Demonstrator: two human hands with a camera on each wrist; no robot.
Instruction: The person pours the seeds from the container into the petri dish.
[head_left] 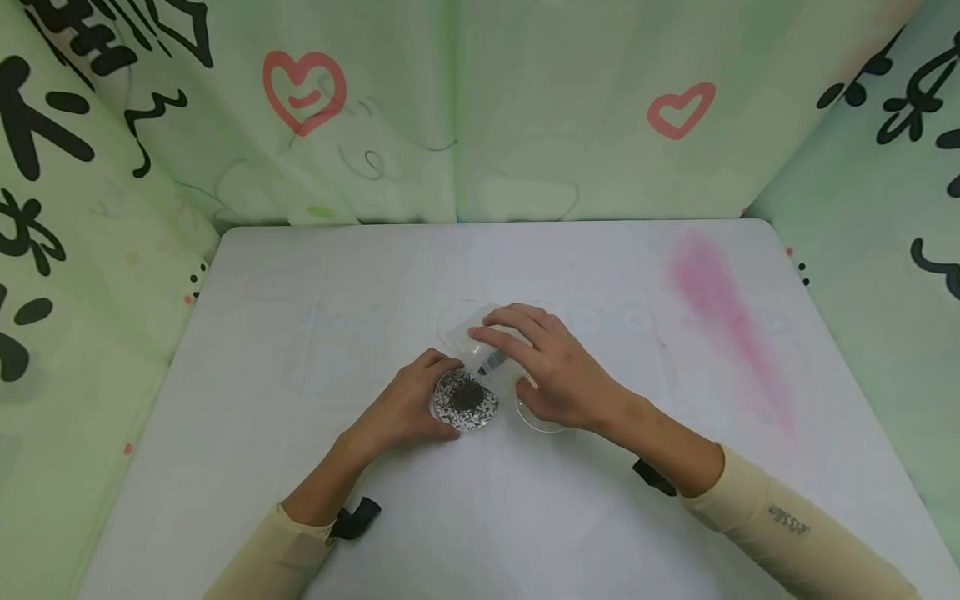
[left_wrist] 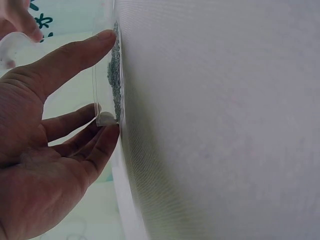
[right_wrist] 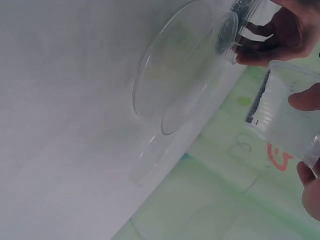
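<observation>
My left hand [head_left: 408, 400] grips a low clear round dish [head_left: 467, 400] on the table, thumb on one side and fingers on the other. Black specks lie over the dish's white-looking bottom, with a dark heap of grains [head_left: 468, 396] in the middle. Just above and to the right, my right hand [head_left: 562, 367] holds a tilted clear plastic container [right_wrist: 287, 110] between thumb and fingers. Dark grains [right_wrist: 258, 100] line its lower edge, which points toward the dish. Whether any grains are falling is too small to tell.
Under my right hand lies a clear round dish or lid [head_left: 542, 427], partly hidden. Another faint clear round piece [right_wrist: 140, 172] lies farther back. A pink stain [head_left: 723, 300] marks the white tablecloth [head_left: 337, 283] at the right. Green curtains [head_left: 540, 117] hang around the table's back and sides.
</observation>
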